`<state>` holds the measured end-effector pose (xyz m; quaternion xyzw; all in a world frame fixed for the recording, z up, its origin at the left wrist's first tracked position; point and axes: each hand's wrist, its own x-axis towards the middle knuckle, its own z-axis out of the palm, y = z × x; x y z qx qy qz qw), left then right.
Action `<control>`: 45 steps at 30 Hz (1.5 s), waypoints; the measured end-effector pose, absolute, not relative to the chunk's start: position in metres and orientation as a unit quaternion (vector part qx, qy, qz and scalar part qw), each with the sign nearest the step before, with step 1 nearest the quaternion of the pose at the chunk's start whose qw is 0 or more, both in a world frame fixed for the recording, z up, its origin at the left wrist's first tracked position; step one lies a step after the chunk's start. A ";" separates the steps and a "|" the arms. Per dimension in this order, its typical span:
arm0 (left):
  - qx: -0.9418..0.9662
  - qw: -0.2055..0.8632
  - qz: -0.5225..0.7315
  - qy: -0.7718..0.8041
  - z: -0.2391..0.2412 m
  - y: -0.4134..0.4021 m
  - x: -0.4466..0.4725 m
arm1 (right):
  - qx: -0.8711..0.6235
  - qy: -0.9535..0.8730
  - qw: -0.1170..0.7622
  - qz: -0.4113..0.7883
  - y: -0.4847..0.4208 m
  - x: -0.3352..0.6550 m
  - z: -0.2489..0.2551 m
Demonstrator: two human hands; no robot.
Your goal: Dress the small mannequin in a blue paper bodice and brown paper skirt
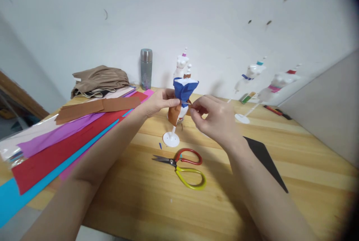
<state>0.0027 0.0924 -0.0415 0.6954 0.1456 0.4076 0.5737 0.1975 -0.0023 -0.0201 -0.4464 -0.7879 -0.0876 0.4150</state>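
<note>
At the bench [157, 203] | our left hand [158, 102] grips the blue paper [183, 88] on the mannequin [179, 116] | right hand [214, 118] fingers pinch its waist | step: cinching | next: steady tightening.

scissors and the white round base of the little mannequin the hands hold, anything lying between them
In the head view, only a tiny blue paper scrap lies on the bare wood between the scissors and the white base.

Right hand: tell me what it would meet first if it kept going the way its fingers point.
The right hand points left, so it would probably meet the little mannequin wrapped in blue paper first, then the left hand; depth is unclear.
</note>
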 end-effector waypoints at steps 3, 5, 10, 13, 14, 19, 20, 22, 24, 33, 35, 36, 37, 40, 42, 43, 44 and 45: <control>0.694 0.575 0.405 0.153 -0.041 0.092 0.003 | -0.452 -0.779 0.432 -0.050 -0.005 0.196 -0.017; 0.697 0.573 0.404 0.154 -0.041 0.092 0.003 | -0.454 -0.777 0.436 -0.010 -0.008 0.193 -0.015; 0.707 0.561 0.405 0.148 -0.044 0.095 0.004 | -0.451 -0.778 0.436 0.035 -0.009 0.185 -0.015; 0.705 0.562 0.408 0.141 -0.045 0.095 0.004 | -0.448 -0.790 0.415 0.057 -0.009 0.186 -0.016; 0.703 0.566 0.409 0.135 -0.045 0.095 0.004 | -0.447 -0.796 0.402 0.066 -0.009 0.187 -0.015; 0.701 0.571 0.409 0.124 -0.044 0.095 0.004 | -0.448 -0.800 0.385 0.103 -0.012 0.196 -0.007; 0.701 0.571 0.409 0.126 -0.044 0.094 0.004 | -0.449 -0.787 0.411 0.099 -0.012 0.197 -0.005; 0.698 0.573 0.408 0.131 -0.045 0.095 0.005 | -0.446 -0.760 0.465 0.088 -0.013 0.197 -0.004; 0.696 0.574 0.410 0.135 -0.046 0.095 0.005 | -0.439 -0.750 0.485 0.093 -0.012 0.195 -0.007; 0.689 0.565 0.431 0.146 -0.049 0.098 0.006 | -0.420 -0.719 0.499 0.240 -0.004 0.191 -0.019; 0.688 0.566 0.430 0.147 -0.049 0.097 0.006 | -0.415 -0.707 0.501 0.277 -0.005 0.191 -0.016; 0.688 0.565 0.430 0.148 -0.048 0.097 0.006 | -0.415 -0.702 0.503 0.288 -0.005 0.192 -0.014; 0.690 0.564 0.429 0.148 -0.048 0.096 0.006 | -0.415 -0.695 0.509 0.292 -0.005 0.193 -0.013; 0.698 0.565 0.417 0.143 -0.047 0.093 0.007 | -0.420 -0.669 0.546 0.280 -0.002 0.197 -0.011; 0.701 0.566 0.413 0.134 -0.046 0.091 0.007 | -0.435 -0.650 0.558 0.278 0.001 0.199 -0.011; 0.702 0.565 0.413 0.131 -0.045 0.090 0.006 | -0.447 -0.641 0.558 0.280 0.002 0.200 -0.012; 0.703 0.564 0.414 0.128 -0.044 0.090 0.006 | -0.458 -0.634 0.555 0.284 0.004 0.200 -0.012; 0.704 0.562 0.416 0.125 -0.044 0.090 0.006 | -0.467 -0.629 0.553 0.284 0.005 0.200 -0.013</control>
